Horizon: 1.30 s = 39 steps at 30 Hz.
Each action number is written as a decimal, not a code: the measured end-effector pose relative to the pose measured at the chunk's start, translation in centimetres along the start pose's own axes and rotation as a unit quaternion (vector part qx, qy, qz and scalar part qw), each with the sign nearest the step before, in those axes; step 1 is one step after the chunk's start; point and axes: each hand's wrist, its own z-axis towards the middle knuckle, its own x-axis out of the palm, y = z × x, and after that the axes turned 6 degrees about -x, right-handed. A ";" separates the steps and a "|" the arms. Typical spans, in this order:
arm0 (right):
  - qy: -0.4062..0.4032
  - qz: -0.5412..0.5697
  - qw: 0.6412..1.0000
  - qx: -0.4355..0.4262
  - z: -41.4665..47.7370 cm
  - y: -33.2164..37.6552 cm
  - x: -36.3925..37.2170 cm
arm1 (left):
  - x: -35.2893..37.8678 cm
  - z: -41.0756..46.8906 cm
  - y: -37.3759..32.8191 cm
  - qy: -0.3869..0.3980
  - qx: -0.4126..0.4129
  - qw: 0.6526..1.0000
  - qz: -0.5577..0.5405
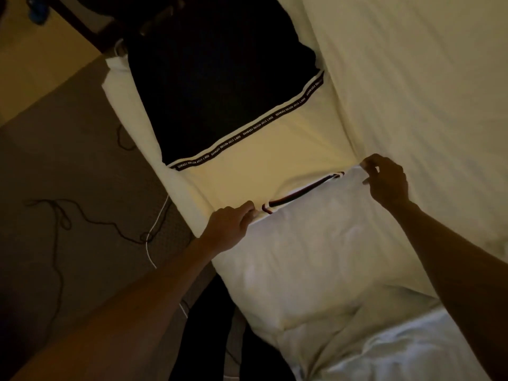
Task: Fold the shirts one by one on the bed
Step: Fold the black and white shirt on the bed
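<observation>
A white shirt with a striped dark collar lies flat on the bed's near edge. My left hand pinches its far left corner beside the collar. My right hand pinches the far right corner at the same edge. Beyond it lies a folded shirt, black on its far part and cream on its near part, with a lettered black band between them.
The bed with a white sheet stretches to the right. More white cloth is bunched at the near right. Brown carpet at the left carries black and white cables. Dark cloth hangs off the bed edge near my left arm.
</observation>
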 end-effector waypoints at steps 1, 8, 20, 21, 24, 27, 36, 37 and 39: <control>-0.003 0.025 1.000 0.004 -0.6 -1.1 0.3 | 1.0 -0.6 -0.3 0.006 0.008 1.000 0.002; -0.031 0.049 0.998 0.029 -5.1 -6.8 0.7 | 6.6 -4.2 -3.1 -0.002 0.086 0.995 0.044; -0.114 0.173 0.966 0.158 -12.3 -7.7 2.5 | 11.0 -9.1 -6.0 0.019 0.157 0.986 0.043; -0.127 0.172 0.964 0.158 -12.6 -7.8 2.6 | 11.1 -9.4 -6.2 0.023 0.164 0.985 0.047; -0.149 0.165 0.960 0.169 -13.4 -8.6 2.5 | 11.8 -10.1 -6.9 0.041 0.191 0.979 0.060; -0.157 0.155 0.958 0.182 -14.1 -9.8 2.2 | 12.7 -10.8 -7.7 0.065 0.204 0.974 0.075; -0.105 0.067 0.984 0.127 -16.8 -9.2 2.1 | 11.5 -10.5 -10.9 0.250 0.145 0.955 0.065; -0.110 0.050 0.986 0.115 -17.4 -8.3 2.3 | 11.0 -10.5 -10.9 0.254 0.139 0.956 0.045; -0.151 0.009 0.985 0.084 -18.3 -6.2 3.0 | 9.6 -10.5 -10.5 0.230 0.120 0.966 0.001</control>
